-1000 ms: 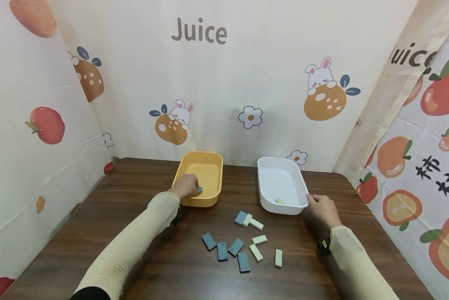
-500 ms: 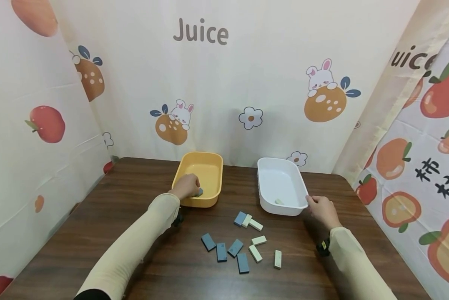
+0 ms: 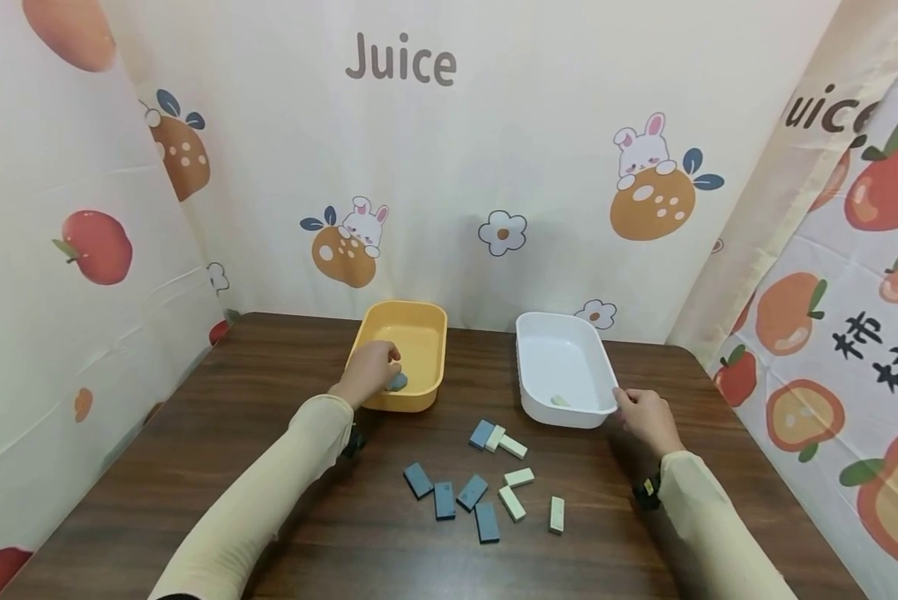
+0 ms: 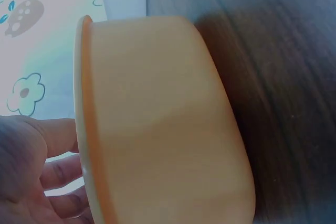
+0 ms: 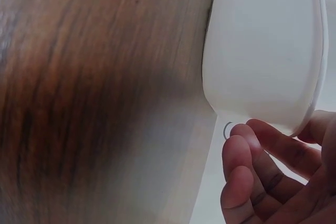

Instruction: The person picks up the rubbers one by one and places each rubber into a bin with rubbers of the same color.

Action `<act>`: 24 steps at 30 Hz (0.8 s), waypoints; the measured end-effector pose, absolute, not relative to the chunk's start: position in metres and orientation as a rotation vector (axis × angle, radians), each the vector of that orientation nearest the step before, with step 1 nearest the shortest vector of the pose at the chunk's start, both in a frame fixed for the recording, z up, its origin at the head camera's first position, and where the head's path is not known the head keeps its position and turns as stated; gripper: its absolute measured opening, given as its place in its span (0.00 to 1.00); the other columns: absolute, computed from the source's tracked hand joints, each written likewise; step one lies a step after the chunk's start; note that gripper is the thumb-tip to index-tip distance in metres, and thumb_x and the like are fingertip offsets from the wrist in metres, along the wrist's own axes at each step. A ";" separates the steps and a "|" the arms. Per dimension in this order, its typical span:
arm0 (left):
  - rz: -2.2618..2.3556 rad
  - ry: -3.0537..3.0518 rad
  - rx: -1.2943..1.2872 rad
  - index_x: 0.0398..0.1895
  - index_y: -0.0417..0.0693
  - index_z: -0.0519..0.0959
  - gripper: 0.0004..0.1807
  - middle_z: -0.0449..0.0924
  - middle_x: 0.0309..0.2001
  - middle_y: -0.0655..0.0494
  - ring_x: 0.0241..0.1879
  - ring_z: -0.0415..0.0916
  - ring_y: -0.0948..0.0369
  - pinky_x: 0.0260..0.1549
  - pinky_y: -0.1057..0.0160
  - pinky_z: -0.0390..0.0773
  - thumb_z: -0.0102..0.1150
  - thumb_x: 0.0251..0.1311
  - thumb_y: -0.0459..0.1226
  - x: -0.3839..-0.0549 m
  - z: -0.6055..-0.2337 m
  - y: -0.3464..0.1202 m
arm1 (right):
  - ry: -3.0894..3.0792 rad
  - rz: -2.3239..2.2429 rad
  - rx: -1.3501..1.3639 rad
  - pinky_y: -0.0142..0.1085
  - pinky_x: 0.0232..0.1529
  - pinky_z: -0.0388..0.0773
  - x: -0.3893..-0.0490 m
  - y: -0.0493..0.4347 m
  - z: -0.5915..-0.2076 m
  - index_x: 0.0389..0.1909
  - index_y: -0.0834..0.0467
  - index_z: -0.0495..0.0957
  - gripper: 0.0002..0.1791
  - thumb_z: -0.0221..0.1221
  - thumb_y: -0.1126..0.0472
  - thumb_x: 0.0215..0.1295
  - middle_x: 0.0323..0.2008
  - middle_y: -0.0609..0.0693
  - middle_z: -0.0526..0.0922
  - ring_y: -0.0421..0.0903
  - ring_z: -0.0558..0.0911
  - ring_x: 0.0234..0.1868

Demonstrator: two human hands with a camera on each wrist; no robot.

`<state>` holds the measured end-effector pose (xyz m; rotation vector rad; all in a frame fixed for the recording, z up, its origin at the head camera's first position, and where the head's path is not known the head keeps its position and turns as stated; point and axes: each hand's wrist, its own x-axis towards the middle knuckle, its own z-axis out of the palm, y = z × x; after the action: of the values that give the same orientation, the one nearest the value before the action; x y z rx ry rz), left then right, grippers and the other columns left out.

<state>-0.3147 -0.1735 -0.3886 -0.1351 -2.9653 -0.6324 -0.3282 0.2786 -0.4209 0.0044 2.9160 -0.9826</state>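
My left hand [image 3: 369, 372] reaches over the near left rim of the yellow tray [image 3: 439, 350], fingers apart. A blue-grey block [image 3: 397, 382] lies inside the tray just under the fingertips. In the left wrist view the tray's outer wall [image 4: 157, 108] hides the fingertips. My right hand [image 3: 647, 418] pinches the near right corner of the white tray [image 3: 564, 358] between thumb and forefinger; the right wrist view shows its other fingers [image 5: 237, 153] bent below the corner. Inside the white tray lies one small pale block [image 3: 559, 401].
Several blue-grey blocks [image 3: 444, 501] and several pale cream blocks [image 3: 512, 503] lie scattered on the brown wooden table [image 3: 388, 550] in front of the trays. One blue block [image 3: 482, 434] lies against a pale one. A printed curtain [image 3: 449, 167] hangs behind the table.
My left hand has lifted slightly and its fingers have parted from the blue-grey block, more of which now shows in the yellow tray. My right hand keeps its hold on the white tray.
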 end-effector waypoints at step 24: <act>-0.633 -2.772 0.012 0.44 0.42 0.84 0.12 0.81 0.47 0.42 0.47 0.75 0.46 0.45 0.48 0.76 0.58 0.61 0.38 -0.288 -0.394 -0.188 | 2.933 -1.001 0.023 0.37 0.29 0.74 -0.330 0.279 -0.425 0.45 0.70 0.79 0.30 0.41 0.47 0.77 0.30 0.58 0.83 0.45 0.79 0.28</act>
<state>-0.2880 -0.1877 -0.3937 0.0118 -2.7723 -0.6333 -0.3295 0.2791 -0.4254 0.0229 2.9332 -1.0008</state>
